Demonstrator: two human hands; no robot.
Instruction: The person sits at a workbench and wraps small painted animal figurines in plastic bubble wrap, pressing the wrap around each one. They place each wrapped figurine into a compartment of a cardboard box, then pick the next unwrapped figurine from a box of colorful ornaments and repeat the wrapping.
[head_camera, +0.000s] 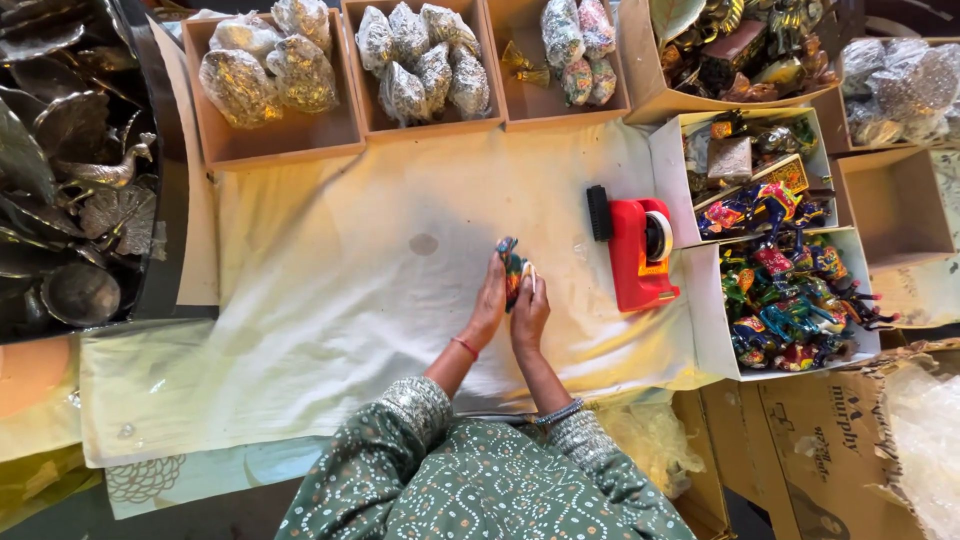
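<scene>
1. I see a small multicoloured figurine held upright between both hands, just above the pale cloth, right of the cloth's centre. Its long axis runs roughly away from me, toward the boxes at the far edge; I cannot tell which end is its front.
2. Surroundings, left to right: a dark tray of silver metal pieces, including a bird shape; cardboard boxes holding plastic-wrapped bundles along the far edge; a grey stain on the cloth just left of the hands; a red tape dispenser near the figurine on its right; white boxes of painted figurines beyond it.
3. Nothing lies between the hands and the dispenser.
4. Left hand: fingers extended forward, pressed flat against the figurine's left side; a red band sits at the wrist.
5. Right hand: fingers curled narrow around the figurine's right side; bangles sit at the wrist. Both forearms converge from green patterned sleeves.
</scene>
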